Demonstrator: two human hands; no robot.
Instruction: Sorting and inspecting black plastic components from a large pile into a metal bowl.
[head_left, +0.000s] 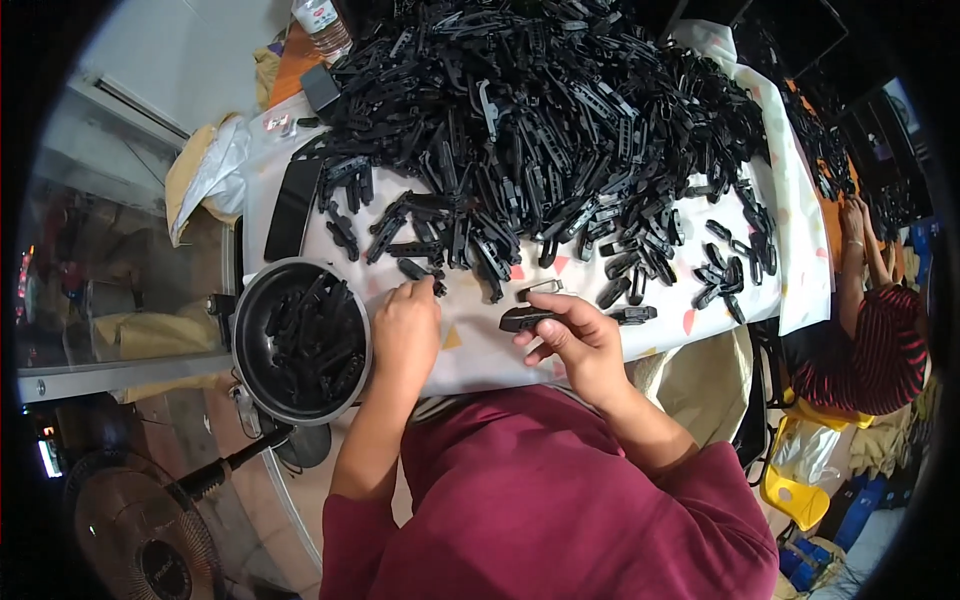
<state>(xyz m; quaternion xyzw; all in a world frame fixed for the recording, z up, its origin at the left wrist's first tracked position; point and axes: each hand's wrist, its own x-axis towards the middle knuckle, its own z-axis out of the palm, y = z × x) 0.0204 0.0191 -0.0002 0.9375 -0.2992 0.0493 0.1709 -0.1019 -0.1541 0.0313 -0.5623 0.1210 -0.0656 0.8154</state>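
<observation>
My right hand (580,345) grips a long black plastic piece (524,318) between thumb and fingers, just above the near edge of the table. Right beside its fingertips is a small frame-shaped metal piece (541,289); whether it touches the hand I cannot tell. My left hand (408,325) is closed, its fingertips bent down at the near end of the pile. Small dark parts (413,269) lie at those fingertips, and what they pinch is mostly hidden. Beyond both hands rises a big heap of similar black plastic parts (540,130).
A round dark bowl (240,330) holding more black parts stands left of my left hand. Behind it lie a black phone (291,210) and a grey box (321,92). A water bottle (322,28) stands far left, a fan (145,530) lower left. Another person (860,340) works at right.
</observation>
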